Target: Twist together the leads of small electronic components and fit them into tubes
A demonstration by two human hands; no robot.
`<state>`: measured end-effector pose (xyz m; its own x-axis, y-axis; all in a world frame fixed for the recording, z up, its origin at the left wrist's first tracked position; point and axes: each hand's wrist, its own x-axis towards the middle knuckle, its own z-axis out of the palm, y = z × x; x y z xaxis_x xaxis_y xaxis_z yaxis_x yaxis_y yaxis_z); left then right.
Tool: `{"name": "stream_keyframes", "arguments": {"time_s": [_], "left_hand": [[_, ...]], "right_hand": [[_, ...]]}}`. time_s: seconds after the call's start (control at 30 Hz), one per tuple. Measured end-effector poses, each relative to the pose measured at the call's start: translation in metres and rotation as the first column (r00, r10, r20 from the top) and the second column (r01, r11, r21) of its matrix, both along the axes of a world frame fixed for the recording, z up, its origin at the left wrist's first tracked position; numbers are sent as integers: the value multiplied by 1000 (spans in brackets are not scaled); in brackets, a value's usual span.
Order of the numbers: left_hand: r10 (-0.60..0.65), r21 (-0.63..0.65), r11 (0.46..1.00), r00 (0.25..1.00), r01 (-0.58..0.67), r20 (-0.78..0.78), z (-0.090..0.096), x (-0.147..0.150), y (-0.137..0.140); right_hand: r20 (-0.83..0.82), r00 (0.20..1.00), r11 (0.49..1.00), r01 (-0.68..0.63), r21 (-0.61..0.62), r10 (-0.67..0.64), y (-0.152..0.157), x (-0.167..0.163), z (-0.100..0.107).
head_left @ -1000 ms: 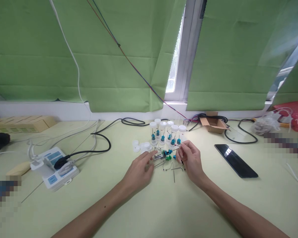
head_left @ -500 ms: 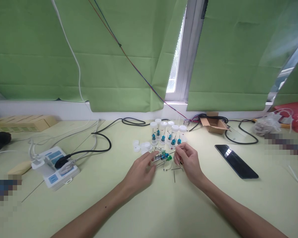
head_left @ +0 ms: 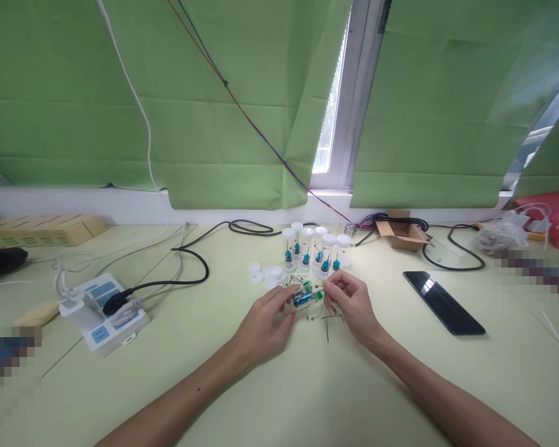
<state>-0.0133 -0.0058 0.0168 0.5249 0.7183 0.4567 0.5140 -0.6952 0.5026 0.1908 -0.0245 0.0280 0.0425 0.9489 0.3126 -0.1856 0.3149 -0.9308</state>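
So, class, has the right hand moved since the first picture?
Yes: the right hand has shifted slightly left, farther from the black phone.

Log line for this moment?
left hand: holding clear tube | right hand: pinching thin rod | capped vials: upright beyond | phone: right

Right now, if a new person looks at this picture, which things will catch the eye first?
The large green blinds across the back dominate first. Then the eye falls on clear tubes with white lids, standing together near the middle, blue parts inside. The dark phone lies flat at the right.
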Motion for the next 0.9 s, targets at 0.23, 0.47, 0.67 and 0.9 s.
{"name": "stream_keyframes", "arguments": {"time_s": [0.23, 0.47, 0.67, 0.9], "left_hand": [[-25, 35, 999, 999, 24, 33, 0, 1, -2], [-31, 15, 999, 999, 31, 33, 2, 1, -4], [-42, 11, 999, 998, 42, 52, 2, 1, -4], [-42, 25, 999, 998, 41, 48, 1, 1, -2]], "right_hand": [[25, 1000, 1000, -4, -16, 4, -1, -1, 1], [53, 999, 1000, -11, -9, 11, -2, -1, 1], [64, 997, 999, -41, -4, 41, -2, -2, -3], [114, 993, 999, -35, 26, 32, -1, -1, -5]]}}
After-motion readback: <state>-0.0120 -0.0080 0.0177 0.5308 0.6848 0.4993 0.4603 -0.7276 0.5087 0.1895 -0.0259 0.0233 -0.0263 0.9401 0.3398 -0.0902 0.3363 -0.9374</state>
